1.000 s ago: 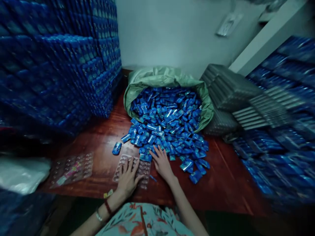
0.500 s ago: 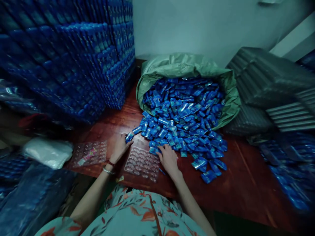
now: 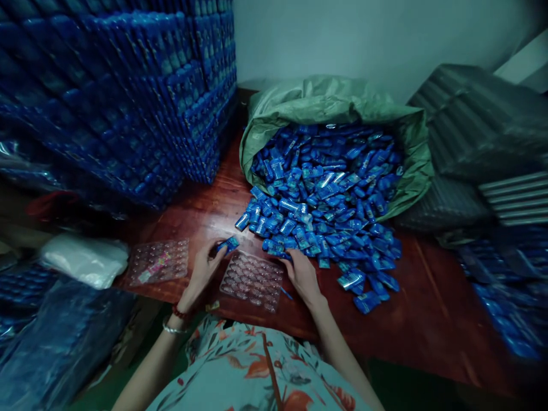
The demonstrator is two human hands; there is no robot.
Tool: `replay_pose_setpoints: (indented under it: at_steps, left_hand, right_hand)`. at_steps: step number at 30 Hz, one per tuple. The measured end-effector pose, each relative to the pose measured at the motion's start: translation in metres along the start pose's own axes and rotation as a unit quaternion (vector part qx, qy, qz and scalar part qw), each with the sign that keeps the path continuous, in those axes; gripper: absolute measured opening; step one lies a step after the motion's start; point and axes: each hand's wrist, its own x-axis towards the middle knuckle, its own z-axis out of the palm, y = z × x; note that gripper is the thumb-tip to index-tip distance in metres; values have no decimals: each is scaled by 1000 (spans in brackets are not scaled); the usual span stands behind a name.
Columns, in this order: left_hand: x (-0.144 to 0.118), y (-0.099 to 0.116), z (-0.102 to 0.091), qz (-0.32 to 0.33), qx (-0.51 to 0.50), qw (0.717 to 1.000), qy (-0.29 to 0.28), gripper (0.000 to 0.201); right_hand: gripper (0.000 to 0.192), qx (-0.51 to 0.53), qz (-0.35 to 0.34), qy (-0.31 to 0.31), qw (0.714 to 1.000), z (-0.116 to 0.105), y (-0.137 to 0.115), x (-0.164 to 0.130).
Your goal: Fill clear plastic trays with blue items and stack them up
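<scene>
My left hand (image 3: pixel 208 264) pinches a small blue wrapped packet (image 3: pixel 229 244) just above the upper left corner of a clear plastic tray (image 3: pixel 250 281). The tray has rows of round moulded hollows and lies flat on the table. At the tray's right side, my right hand (image 3: pixel 302 275) has its fingers closed on another blue packet (image 3: pixel 284 256) at the near edge of the heap. That packet is partly covered by the fingers. Many similar blue packets (image 3: pixel 325 191) spill toward me from the mouth of a green woven sack (image 3: pixel 417 177).
Tall stacks of filled blue trays (image 3: pixel 171 103) rise at the left. A second clear tray (image 3: pixel 171 257) with a colourful strip lies beside a white plastic bundle (image 3: pixel 85 260). Stacked grey trays (image 3: pixel 483 120) stand at the right on the reddish wooden table (image 3: pixel 428 319).
My left hand has drawn slightly left, and its packet now lies flatter across the fingertips. My right hand's fingers have curled in at the heap's edge. The whole view has shifted a little.
</scene>
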Motion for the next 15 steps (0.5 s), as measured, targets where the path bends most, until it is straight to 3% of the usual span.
replay_pose_setpoints:
  at_steps: [3, 6, 11, 15]
  left_hand:
    - [-16, 10, 9, 21, 19, 997, -72, 30]
    - [-25, 6, 24, 45, 39, 993, -97, 27]
    - [-27, -10, 37, 120, 129, 979, -106, 29]
    - [-24, -4, 38, 191, 236, 940, -154, 31]
  right_hand:
    - [21, 102, 3, 22, 995, -7, -4, -9]
    - [21, 153, 21, 17, 988, -7, -14, -20]
    - [28, 143, 45, 22, 988, 4, -21, -31]
    - [26, 98, 5, -9, 995, 0, -25, -24]
